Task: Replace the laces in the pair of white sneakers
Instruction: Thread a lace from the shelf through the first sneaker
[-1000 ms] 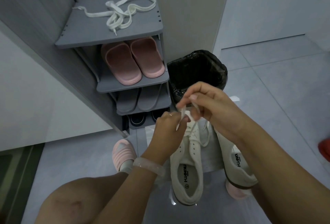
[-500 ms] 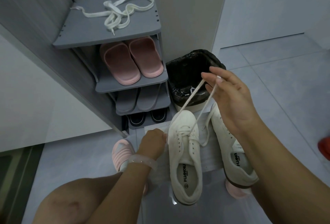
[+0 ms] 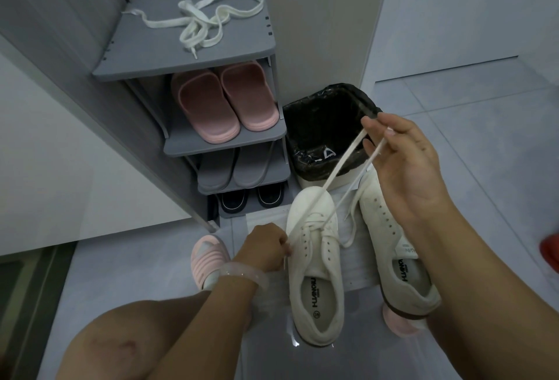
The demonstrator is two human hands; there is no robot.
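Two white sneakers stand on the floor, toes pointing away from me. The left sneaker [image 3: 314, 273] is laced through its front eyelets only. My right hand [image 3: 402, 164] is raised above the toes and pinches both ends of its white lace [image 3: 341, 168], pulled taut. My left hand [image 3: 266, 248] grips the left side of this sneaker near the eyelets. The right sneaker [image 3: 390, 246] lies partly under my right forearm, a loose lace end [image 3: 352, 222] hanging at its side. A tangled pair of white laces [image 3: 205, 21] lies on the top shelf of the shoe rack.
The grey shoe rack [image 3: 248, 137] stands at the back left with pink slippers [image 3: 223, 104], grey slippers and dark shoes on lower shelves. A bin with a black liner [image 3: 329, 125] stands behind the sneakers. My feet wear pink slippers [image 3: 208, 258]. A red object [image 3: 550, 252] sits at the right edge.
My hands were together over the left sneaker's toe; my right hand has since lifted up and right, drawing the lace taut, while my left hand dropped to the sneaker's side.
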